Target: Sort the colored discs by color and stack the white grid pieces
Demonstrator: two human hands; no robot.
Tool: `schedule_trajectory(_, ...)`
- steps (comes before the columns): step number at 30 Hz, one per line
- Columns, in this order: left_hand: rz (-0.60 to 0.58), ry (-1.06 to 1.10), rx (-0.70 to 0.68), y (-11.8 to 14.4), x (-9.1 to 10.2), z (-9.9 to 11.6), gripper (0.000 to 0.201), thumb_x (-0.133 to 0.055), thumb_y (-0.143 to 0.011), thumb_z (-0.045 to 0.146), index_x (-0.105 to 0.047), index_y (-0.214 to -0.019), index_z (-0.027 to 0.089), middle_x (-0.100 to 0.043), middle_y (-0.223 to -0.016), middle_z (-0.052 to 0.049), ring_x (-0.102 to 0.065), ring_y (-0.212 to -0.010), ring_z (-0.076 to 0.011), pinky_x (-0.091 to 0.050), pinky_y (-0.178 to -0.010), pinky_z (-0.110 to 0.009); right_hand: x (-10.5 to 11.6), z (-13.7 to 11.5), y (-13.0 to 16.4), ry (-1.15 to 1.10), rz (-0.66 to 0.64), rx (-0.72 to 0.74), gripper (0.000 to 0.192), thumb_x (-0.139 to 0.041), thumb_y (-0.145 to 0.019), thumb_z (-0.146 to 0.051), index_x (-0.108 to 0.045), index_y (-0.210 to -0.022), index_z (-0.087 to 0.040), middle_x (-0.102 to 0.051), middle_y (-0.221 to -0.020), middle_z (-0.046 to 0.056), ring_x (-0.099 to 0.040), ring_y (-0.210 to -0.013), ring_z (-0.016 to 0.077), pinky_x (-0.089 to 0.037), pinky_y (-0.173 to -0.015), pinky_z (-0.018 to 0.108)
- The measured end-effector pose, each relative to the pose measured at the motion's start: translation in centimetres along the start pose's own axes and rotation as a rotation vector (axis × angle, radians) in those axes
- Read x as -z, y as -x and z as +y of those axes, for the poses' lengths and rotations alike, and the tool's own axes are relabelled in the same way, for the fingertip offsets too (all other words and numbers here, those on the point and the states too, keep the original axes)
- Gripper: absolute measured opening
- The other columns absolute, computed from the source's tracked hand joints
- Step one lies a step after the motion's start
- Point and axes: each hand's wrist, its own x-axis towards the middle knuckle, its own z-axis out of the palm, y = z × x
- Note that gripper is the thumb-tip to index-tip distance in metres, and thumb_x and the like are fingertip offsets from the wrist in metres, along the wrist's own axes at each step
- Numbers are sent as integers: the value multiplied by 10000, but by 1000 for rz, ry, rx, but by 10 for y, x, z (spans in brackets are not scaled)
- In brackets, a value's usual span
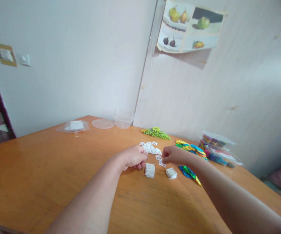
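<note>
Small white window-shaped pieces [151,149] with grid openings lie in a loose heap on the wooden table. At the heap's left edge is my left hand [134,157], its fingers curled closed; whatever they may hold is hidden. My right hand [172,154] is closed on the right side of the heap, fingertips at the edge of a single white window-shaped piece [162,163]. Nearer to me, between my forearms, stand a neat stack of white pieces [149,170] and a shorter, less even stack [171,173].
Behind the heap lie green pieces [157,133]. Blue and yellow pieces [191,148] sit beyond my right wrist, with more blue-green pieces [188,172] under that forearm. Clear boxes [218,151] are at right; a clear tub [124,119] and lids [103,123] stand by the wall.
</note>
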Motion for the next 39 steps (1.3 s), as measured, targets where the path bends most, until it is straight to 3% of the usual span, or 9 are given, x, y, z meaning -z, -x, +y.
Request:
schedule_trajectory(6, 13, -20, 2, -2, 1, -3, 133, -531, -646, 138, -578, -768, 164, -646, -582, -8, -548, -479, -106, -397, -450, -188, -3, 2, -6, 47, -91, -11, 280, -773, -566, -366, -655, -756, -198, -642, -757, 5, -559, -705, 172, -330, -547, 242)
schedule_trajectory(13, 10, -34, 21, 1, 0, 0, 133, -531, -656, 132, -577, -775, 168, -644, -588, 0, -545, -488, -104, -393, -454, -184, -4, 4, -12, -59, -87, 19, 231, -758, -568, -272, -603, -715, -184, -597, -701, -13, -519, -670, 145, -319, -537, 233)
schedule_trajectory(19, 10, -52, 19, 2, 0, 2, 123, -522, -652, 119, -571, -755, 165, -642, -589, 2, -554, -496, -104, -405, -461, -186, -2, -4, -3, -305, -49, 67, 120, -589, -745, -274, -591, -819, -179, -596, -709, -14, -520, -630, 101, -365, -536, 208)
schedule_trajectory(23, 7, -54, 16, 2, -1, 3, 98, -517, -655, 112, -561, -726, 163, -641, -586, -3, -557, -492, -107, -416, -460, -192, -1, -19, 7, -643, -142, 130, 169, -657, -722, -313, -621, -813, -176, -574, -681, -21, -491, -601, 86, -308, -480, 191)
schedule_trajectory(26, 9, -49, 6, 2, -1, 3, 95, -515, -670, 109, -559, -734, 162, -646, -583, -8, -568, -498, -108, -425, -470, -191, -5, -31, 12, -752, -218, 135, 178, -706, -685, -294, -635, -785, -164, -562, -661, -24, -478, -584, 80, -276, -460, 186)
schedule_trajectory(33, 2, -42, -12, 2, 0, 2, 98, -530, -666, 122, -580, -746, 151, -646, -593, -23, -574, -506, -115, -422, -467, -196, -11, -40, 14, -683, -237, 153, 155, -679, -711, -281, -666, -820, -171, -591, -703, -14, -478, -594, 80, -295, -474, 182)
schedule_trajectory(36, -7, -42, -14, 2, 0, 2, 110, -530, -655, 126, -585, -745, 154, -656, -608, -27, -575, -511, -119, -429, -473, -204, -8, -33, 10, -633, -174, 155, 158, -658, -722, -276, -656, -845, -176, -581, -700, -22, -456, -580, 76, -337, -503, 185)
schedule_trajectory(39, -4, -35, -7, 3, 0, 3, 120, -522, -640, 115, -580, -736, 158, -644, -592, -17, -561, -500, -117, -418, -463, -202, -7, -21, 2, -440, -36, 104, 137, -619, -741, -262, -645, -844, -175, -595, -713, -20, -472, -591, 80, -368, -532, 190)
